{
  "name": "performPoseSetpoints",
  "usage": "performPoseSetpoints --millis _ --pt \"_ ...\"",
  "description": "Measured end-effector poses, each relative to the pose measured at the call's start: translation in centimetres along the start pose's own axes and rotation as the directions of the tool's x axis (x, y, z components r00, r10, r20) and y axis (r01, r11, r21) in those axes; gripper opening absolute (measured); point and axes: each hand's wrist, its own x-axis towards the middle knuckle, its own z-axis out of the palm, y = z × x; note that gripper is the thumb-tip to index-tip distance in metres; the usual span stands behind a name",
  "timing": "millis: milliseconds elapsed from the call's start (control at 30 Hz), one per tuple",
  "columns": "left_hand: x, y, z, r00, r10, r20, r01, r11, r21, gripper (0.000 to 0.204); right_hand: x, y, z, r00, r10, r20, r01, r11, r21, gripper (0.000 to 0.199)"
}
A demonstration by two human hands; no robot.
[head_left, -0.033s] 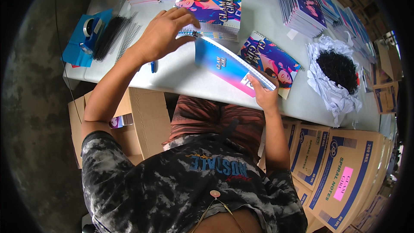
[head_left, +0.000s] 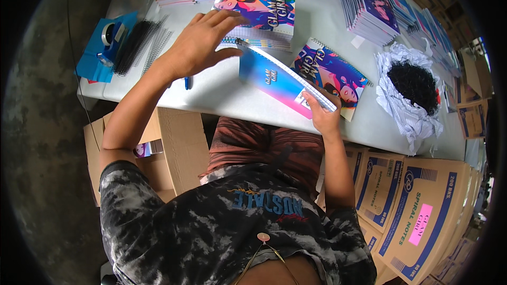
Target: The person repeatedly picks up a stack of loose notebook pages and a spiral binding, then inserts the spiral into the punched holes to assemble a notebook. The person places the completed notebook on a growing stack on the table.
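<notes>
My right hand grips the lower right end of a spiral notebook, its cover shading from blue to pink and its white page edges bowed upward. Over the notebook's upper left end, near the coil, hovers my left hand, thumb and fingers spread with nothing between them. Just beyond it lies a stack of notebooks with colourful illustrated covers. Another illustrated notebook rests on the table to the right, partly behind the held one.
Left on the table are black spiral coils, a tape dispenser on a blue sheet and a blue pen. Notebook piles stand along the back. Crumpled paper holds a black tangle at right. Cartons flank me below the table.
The fingers of my left hand have lifted and spread a little farther from the thumb. My right hand and the notebook have hardly moved.
</notes>
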Motion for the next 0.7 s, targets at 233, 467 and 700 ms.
performPoseSetpoints --millis 233,467,700 --pt "-1.1 1.3 2.1 0.974 0.065 -0.217 0.005 0.95 0.311 0.074 -0.2 -0.5 0.8 0.982 -0.186 0.023 0.187 0.968 -0.167 0.034" --pt "-5.0 -4.1 8.2 0.758 0.35 -0.551 0.049 0.811 0.583 0.099 -1.7 -0.6 2.5 0.963 -0.263 0.055 0.268 0.951 -0.152 0.034" --pt "-9.6 -0.1 11.3 0.893 0.206 -0.4 0.003 0.886 0.464 0.108 -2.0 -0.7 3.7 0.944 -0.326 0.044 0.329 0.932 -0.153 0.032"
